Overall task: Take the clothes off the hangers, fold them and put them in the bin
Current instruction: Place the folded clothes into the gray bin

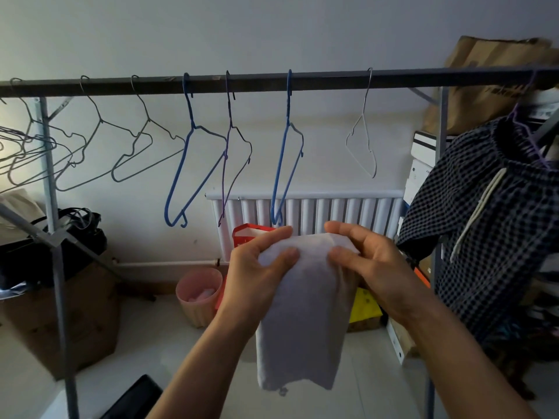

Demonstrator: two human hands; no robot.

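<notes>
White garment, soft matte fabric folded into a long narrow strip, hangs in mid-air betw. our hands, in front of the rail. Our left hand pinches its top left corner, thumb on the front. Our right hand pinches the top right, fingers curled over the edge. Thin wire hangers in grey, blue, purple & white hang bare on the dark straight rail. At right, a navy checked garment w/ a pale drawstring drapes on a purple hanger. Round ribbed pink bin sits on the floor, lower left.
</notes>
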